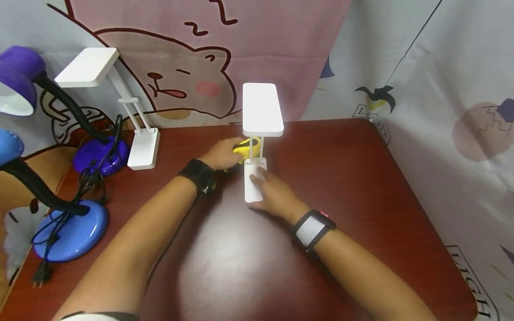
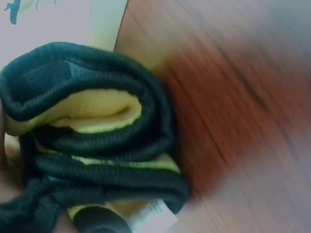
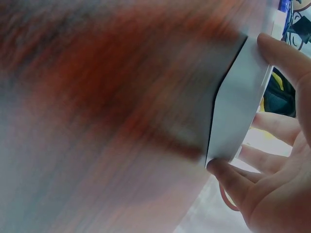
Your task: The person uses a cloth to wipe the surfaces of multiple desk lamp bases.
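Observation:
A white desk lamp point(image 1: 263, 109) stands at the middle of the table, its flat head over two thin posts. My right hand point(image 1: 277, 196) grips the lamp's base point(image 1: 253, 180); in the right wrist view its fingers and thumb spread along the edges of the white base point(image 3: 235, 97). Behind the posts, my left hand point(image 1: 222, 154) holds a folded yellow-and-black cloth item point(image 1: 242, 149). Up close in the left wrist view, this cloth point(image 2: 97, 114) has thick dark ribbed edging and a white tag point(image 2: 154, 217). The posts partly hide it in the head view.
On the left stand a second white lamp point(image 1: 143, 149), a purple lamp point(image 1: 90, 156) and a blue lamp point(image 1: 76, 232). Black cords point(image 1: 90, 178) with a plug point(image 1: 42, 273) lie among them. Printed curtains point(image 1: 172, 84) hang behind the reddish-brown table point(image 1: 341, 187).

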Demonstrator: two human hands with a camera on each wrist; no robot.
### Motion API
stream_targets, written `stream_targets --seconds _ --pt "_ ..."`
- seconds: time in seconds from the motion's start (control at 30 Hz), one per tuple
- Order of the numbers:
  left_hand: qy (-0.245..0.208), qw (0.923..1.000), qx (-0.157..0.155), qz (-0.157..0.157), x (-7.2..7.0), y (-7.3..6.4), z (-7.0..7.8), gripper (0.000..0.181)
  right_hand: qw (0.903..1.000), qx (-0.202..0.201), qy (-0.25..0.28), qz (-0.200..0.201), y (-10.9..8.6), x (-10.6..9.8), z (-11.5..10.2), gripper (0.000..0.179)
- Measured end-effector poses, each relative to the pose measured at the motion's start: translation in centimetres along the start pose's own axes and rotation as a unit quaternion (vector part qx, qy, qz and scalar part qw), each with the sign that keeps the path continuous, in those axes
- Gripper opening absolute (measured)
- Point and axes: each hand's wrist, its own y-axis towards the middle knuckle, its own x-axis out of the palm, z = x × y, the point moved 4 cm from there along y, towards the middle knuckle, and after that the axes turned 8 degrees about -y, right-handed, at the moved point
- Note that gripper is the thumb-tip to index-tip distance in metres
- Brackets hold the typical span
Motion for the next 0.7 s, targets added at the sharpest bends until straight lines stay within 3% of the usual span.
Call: stream_targets --seconds 0.17,0.3,0.43,0.53,0.6,0.63,0.7 --pt "0.002 0.9999 0.01 0.006 0.3 -0.3 0.2 0.062 1.0 0.002 -0.001 -0.001 0.1 0.2 -0.2 0.084" --pt "0.013 0.9996 0.002 0.023 -0.6 -1.3 -0.5 0.056 1.0 0.004 0.0 0.005 0.2 0.5 -0.1 0.084" --pt "0.037 0.9984 0.001 0.043 -1.7 -3.7 -0.8 0.056 0.9997 0.005 -0.015 0.019 0.0 0.7 0.2 0.083" --pt "0.061 0.9954 0.012 0.073 -2.0 -6.0 0.1 0.058 0.9972 0.015 0.047 0.057 -0.3 0.0 0.1 0.073" --pt "0.066 0.993 0.026 0.094 -1.7 -7.5 1.0 0.059 0.9847 0.031 0.156 0.071 -0.4 -0.6 -0.1 0.065" --pt "0.066 0.9919 0.035 0.103 -1.4 -8.2 1.6 0.059 0.9713 0.038 0.223 0.073 -0.5 -0.9 -0.3 0.062" --pt "0.062 0.99 0.055 0.114 -0.5 -9.4 2.7 0.061 0.935 0.054 0.345 0.063 -0.7 -1.2 -0.7 0.058"
